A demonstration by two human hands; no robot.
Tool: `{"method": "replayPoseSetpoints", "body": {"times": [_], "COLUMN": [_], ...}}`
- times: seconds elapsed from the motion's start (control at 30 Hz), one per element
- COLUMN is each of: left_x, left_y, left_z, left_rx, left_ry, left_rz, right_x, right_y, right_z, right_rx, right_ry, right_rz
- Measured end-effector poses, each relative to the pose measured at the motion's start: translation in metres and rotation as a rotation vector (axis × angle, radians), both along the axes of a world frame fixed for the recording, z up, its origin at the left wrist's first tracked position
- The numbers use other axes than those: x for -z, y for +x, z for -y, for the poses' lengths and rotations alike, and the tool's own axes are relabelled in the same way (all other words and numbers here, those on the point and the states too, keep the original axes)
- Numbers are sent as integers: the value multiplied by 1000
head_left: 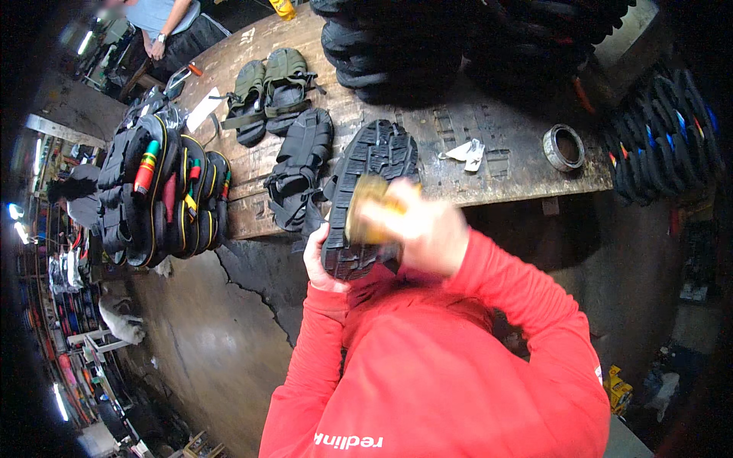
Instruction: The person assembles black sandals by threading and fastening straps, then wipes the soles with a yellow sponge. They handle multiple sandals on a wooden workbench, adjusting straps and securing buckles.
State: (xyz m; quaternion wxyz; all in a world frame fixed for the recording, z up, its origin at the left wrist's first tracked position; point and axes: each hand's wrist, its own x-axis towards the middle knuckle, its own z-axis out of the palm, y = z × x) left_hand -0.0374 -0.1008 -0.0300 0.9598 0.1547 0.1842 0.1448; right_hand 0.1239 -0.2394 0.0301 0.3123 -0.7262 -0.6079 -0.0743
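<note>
My left hand [317, 259] grips the heel end of a black sandal [374, 156] from the left side, its treaded sole turned up toward me. My right hand [427, 229], smeared by motion, is closed round a yellow-tan block [365, 210] that looks like a brush. That block lies over the middle of the sole and hides part of the tread. Just left of the held sandal, a second black sandal [301, 168] rests on the wooden table [527, 172]. Beyond it stand two olive-green sandals [267, 88], side by side.
Strapped black sandals with coloured trim [164, 191] are bundled at the table's left edge. Dark stacks of footwear [389, 53] fill the back. A roll of tape [563, 147] and a crumpled white scrap [466, 154] lie to the right. Another person [172, 23] is at the far left.
</note>
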Motion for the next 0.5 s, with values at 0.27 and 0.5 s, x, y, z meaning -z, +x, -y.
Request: {"method": "replayPoseSetpoints", "body": {"times": [0.27,0.5], "left_x": [9,32], "left_y": [-9,-44], "left_z": [-2,-20], "left_rx": [-27,-46], "left_ry": [-80,107], "left_rz": [-68,24], "right_x": [-7,32], "right_y": [12,146], "right_z": [3,139], "right_rx": [-52,727], "right_ry": [49,139], "right_rz": [-212,33]}}
